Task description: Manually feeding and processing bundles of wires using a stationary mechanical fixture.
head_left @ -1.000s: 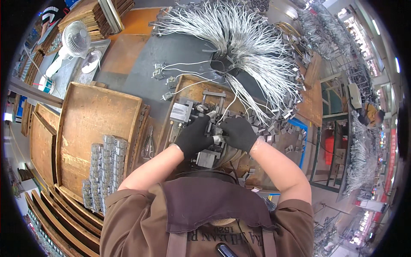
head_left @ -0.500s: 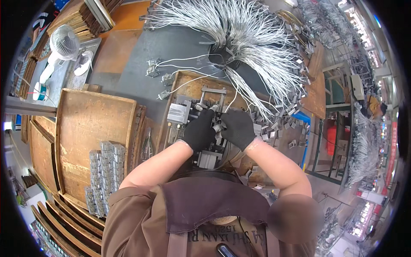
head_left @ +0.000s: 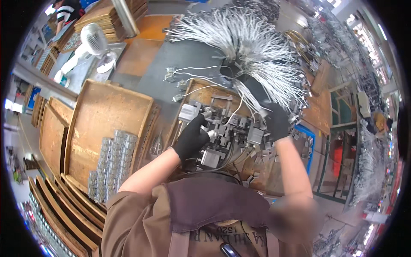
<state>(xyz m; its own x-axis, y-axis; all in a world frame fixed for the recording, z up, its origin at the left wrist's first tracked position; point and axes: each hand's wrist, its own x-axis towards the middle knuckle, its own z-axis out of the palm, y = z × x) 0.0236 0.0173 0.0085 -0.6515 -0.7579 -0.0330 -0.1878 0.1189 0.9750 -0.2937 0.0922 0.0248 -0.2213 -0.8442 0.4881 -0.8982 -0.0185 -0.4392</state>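
Both my hands wear black gloves. My left hand (head_left: 193, 137) rests on a grey metal fixture (head_left: 227, 132) in the middle of the bench, its fingers closed around a small silver part there. My right hand (head_left: 276, 122) has reached to the right, at the edge of a big bundle of white wires with metal ends (head_left: 252, 47), and grips some of those wires. The fixture stands in a shallow wooden tray (head_left: 201, 92).
A wide wooden tray (head_left: 107, 115) on my left holds rows of several small silver parts (head_left: 109, 165). More wooden trays (head_left: 47, 201) are stacked at the lower left. A white fan (head_left: 92, 43) stands at the back left. Loose metal clips (head_left: 299, 137) lie to the right.
My right hand left the fixture and moved right and up to the wire bundle. My left hand stayed on the fixture. The view shifted slightly.
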